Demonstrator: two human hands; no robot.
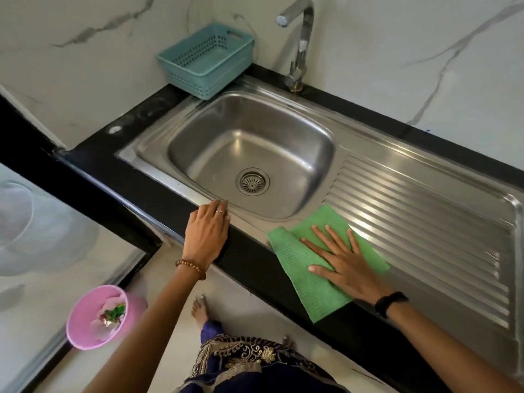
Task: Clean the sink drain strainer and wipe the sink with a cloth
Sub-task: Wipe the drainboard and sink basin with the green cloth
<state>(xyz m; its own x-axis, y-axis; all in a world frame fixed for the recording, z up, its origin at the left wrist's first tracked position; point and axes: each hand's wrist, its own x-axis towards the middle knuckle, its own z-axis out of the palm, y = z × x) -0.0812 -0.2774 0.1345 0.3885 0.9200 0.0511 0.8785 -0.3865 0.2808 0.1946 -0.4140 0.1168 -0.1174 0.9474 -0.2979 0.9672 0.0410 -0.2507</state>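
Nearest, we note our right hand lying flat, fingers straight and spread, pressing the green cloth onto the sink's front rim and the black counter edge. Our left hand rests on that edge, fingers loosely bent, holding nothing. Beyond, the strainer sits in the drain of the sink. Farther back stand a blue basket and the tap.
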